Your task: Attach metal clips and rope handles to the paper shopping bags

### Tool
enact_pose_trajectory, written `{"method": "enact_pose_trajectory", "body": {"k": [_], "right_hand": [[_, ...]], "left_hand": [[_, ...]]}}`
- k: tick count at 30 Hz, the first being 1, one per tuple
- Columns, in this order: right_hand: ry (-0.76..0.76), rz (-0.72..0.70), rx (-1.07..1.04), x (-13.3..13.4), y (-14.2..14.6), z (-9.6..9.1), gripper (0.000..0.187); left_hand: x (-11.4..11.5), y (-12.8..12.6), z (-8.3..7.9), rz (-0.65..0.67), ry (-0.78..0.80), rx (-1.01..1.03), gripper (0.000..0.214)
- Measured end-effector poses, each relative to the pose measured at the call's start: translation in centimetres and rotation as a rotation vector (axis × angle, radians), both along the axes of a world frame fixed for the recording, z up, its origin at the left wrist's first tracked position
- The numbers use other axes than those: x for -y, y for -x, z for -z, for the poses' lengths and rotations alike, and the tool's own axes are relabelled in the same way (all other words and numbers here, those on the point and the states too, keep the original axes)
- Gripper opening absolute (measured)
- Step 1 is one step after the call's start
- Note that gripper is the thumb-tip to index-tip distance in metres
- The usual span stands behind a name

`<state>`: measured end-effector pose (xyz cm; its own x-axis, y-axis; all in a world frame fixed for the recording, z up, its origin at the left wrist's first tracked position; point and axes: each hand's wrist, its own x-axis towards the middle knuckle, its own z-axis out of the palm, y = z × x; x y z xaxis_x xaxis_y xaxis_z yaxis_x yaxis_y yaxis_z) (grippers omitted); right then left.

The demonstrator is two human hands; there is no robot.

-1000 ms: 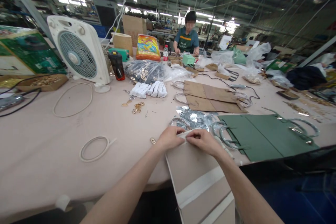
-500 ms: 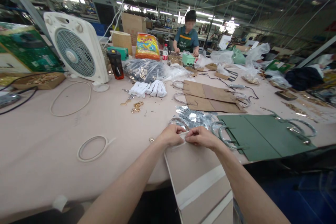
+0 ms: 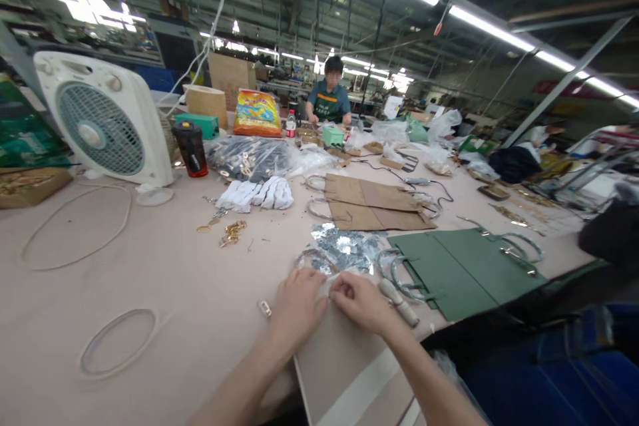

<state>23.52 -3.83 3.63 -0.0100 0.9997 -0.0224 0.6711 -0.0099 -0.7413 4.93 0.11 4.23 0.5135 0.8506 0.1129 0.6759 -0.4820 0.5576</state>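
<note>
A beige bag panel (image 3: 339,366) with a white stripe hangs over the near table edge. Both my hands pinch its top edge. My left hand (image 3: 295,309) is closed on the left part of that edge and my right hand (image 3: 360,303) is closed on the part beside it, their fingertips almost touching. Just beyond my fingers lies a pile of small shiny plastic packets (image 3: 344,247). A small metal buckle (image 3: 264,308) rests on the table left of my left hand. A cream tool handle (image 3: 399,302) lies right of my right hand.
Green bag panels (image 3: 464,269) with wrapped handles lie to the right, brown ones (image 3: 372,203) behind. White gloves (image 3: 257,193), gold hardware (image 3: 229,233), a white fan (image 3: 102,120), a dark bottle (image 3: 190,150) and cord loops (image 3: 117,341) are on the left. A person in green (image 3: 328,101) works at the far end.
The camera has tilted up and swung right, so the table contents sit further left in view. My hands stay pinched on the panel's top edge, now closer together.
</note>
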Motion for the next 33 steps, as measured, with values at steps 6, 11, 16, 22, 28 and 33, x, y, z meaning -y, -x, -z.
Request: {"method": "enact_pose_trajectory", "body": {"k": [6,11,16,22,28,33], "right_hand": [[-0.178,0.024,-0.165,1.3,-0.7,-0.2,0.014],[-0.366,0.322,-0.198,-2.3,-8.5,-0.8,0.034],[-0.361,0.24,0.07,-7.7,-14.3,0.2,0.029],[-0.235,0.09,0.169,-11.5,-15.4,1.9,0.023],[-0.103,0.086,0.166,-12.8,-16.6,2.6,0.012],[-0.093,0.126,0.081,-12.8,-16.6,2.4,0.006]], "left_hand": [[2.8,-0.9,3.2,-0.011,-0.367,-0.037,0.044],[3.1,-0.6,5.0,-0.05,-0.558,0.07,0.05],[2.9,-0.4,5.1,-0.058,-0.633,0.129,0.049],[2.5,-0.2,5.6,-0.019,-0.571,0.071,0.056],[3.3,-0.2,4.7,-0.038,-0.36,0.071,0.057],[3.8,-0.3,3.1,-0.03,-0.271,0.035,0.048]]}}
